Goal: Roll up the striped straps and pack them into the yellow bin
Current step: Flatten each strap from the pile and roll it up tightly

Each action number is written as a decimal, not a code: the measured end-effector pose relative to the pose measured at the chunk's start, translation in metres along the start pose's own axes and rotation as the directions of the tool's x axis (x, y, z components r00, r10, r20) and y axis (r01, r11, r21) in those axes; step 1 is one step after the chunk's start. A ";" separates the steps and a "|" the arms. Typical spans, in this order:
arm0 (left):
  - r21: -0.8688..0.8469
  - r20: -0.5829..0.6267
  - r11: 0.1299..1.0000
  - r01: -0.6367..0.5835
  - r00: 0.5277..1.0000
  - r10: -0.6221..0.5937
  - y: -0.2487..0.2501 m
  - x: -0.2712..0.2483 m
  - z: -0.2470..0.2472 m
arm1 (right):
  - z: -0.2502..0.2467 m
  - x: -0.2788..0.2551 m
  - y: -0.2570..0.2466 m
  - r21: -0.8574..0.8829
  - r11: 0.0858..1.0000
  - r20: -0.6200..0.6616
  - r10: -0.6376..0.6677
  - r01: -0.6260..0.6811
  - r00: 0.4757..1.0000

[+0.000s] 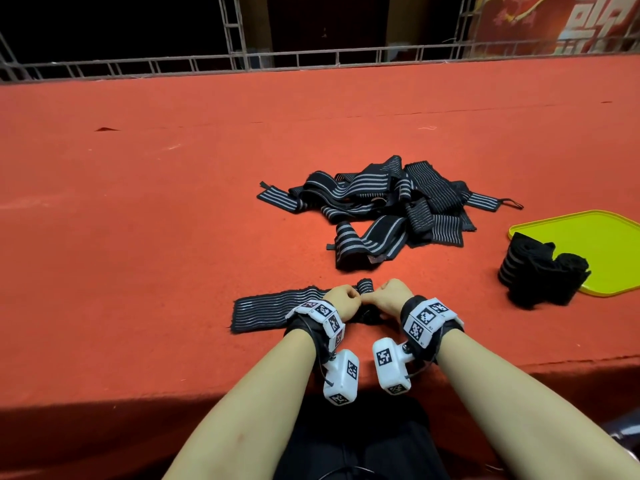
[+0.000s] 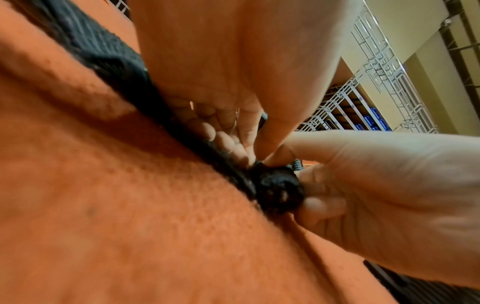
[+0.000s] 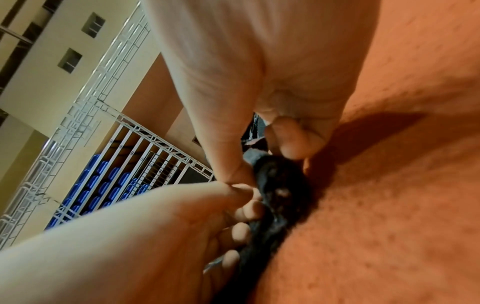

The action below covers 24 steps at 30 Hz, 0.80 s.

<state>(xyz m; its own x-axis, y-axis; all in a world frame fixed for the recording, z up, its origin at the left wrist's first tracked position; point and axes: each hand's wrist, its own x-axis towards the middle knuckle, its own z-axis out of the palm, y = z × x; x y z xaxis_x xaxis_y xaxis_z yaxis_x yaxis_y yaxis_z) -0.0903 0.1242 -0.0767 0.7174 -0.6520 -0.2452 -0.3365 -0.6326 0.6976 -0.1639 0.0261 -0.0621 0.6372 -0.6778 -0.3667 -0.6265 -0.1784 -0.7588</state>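
A black strap with thin grey stripes (image 1: 277, 308) lies flat on the red table near its front edge, its right end wound into a small roll (image 1: 365, 285). My left hand (image 1: 343, 299) and right hand (image 1: 389, 294) meet at that roll, and both pinch it with curled fingers. In the left wrist view the roll (image 2: 278, 191) sits between the left fingers (image 2: 223, 139) and the right hand (image 2: 363, 185). The right wrist view shows the roll (image 3: 283, 185) held the same way. Two rolled straps (image 1: 540, 271) sit on the yellow bin (image 1: 595, 237) at the right.
A loose pile of several unrolled striped straps (image 1: 388, 206) lies in the middle of the red table (image 1: 138, 202), beyond my hands. A metal truss railing (image 1: 242, 60) runs along the table's far edge. The table's front edge is just below my wrists.
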 end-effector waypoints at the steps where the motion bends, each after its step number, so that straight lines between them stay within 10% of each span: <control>1: 0.012 0.011 1.000 0.000 1.000 0.000 0.001 0.000 -0.003 | 0.001 -0.001 -0.003 -0.011 1.000 -0.005 0.002 -0.003 1.000; 16: -0.066 0.232 0.995 0.076 0.971 -0.059 0.018 0.006 -0.013 | -0.007 -0.003 -0.015 -0.111 0.993 -0.034 0.036 -0.040 0.999; 24: 0.284 -0.017 0.958 0.044 0.999 -0.041 -0.023 -0.003 -0.039 | 0.010 -0.006 -0.022 -0.065 0.997 0.055 0.042 -0.039 0.998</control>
<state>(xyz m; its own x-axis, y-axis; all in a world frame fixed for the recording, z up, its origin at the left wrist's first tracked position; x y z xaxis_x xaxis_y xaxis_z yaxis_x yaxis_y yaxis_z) -0.0609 0.1571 -0.0655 0.7407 -0.6187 -0.2619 -0.4642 -0.7531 0.4662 -0.1498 0.0414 -0.0483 0.6338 -0.6444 -0.4278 -0.6785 -0.1978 -0.7074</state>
